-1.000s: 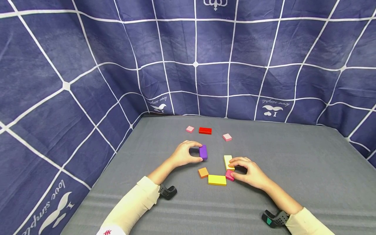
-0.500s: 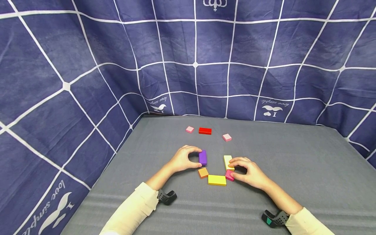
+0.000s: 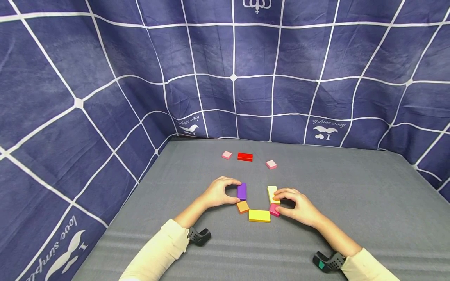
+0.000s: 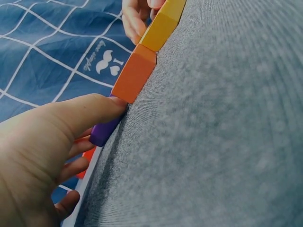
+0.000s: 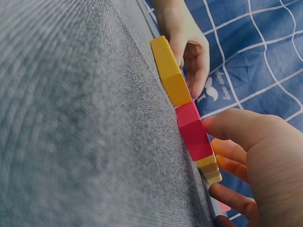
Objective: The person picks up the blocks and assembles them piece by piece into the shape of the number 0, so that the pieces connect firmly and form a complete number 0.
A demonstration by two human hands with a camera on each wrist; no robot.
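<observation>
On a grey cloth-covered desk [image 3: 351,203], near the middle, lies a purple rectangular block [image 3: 241,192], its length running away from the wearer. The left hand [image 3: 214,193] has hold of it, grip spread to the block's length: thumb at the near end, fingertip at the far end. Just beside that near end sits an orange square block [image 3: 242,207]; whether the two touch cannot be told. Next, just beside the orange one, a bright yellow rectangular block [image 3: 259,216] lies crosswise. At its right end sits a magenta square block [image 3: 274,210], followed by a pale yellow rectangular block [image 3: 272,192] pointing away. The right hand [image 3: 301,208] spans these last two, grip partly parted, thumb at the magenta block and fingers at the pale yellow one; whether it pinches or merely touches them cannot be told. Farther back lie a red rectangular block [image 3: 245,157] and two pink square blocks, one to its left [image 3: 227,155], one to its right [image 3: 271,164]. Behind the desk hangs a dark blue cloth [image 3: 253,50] with white grid lines
</observation>
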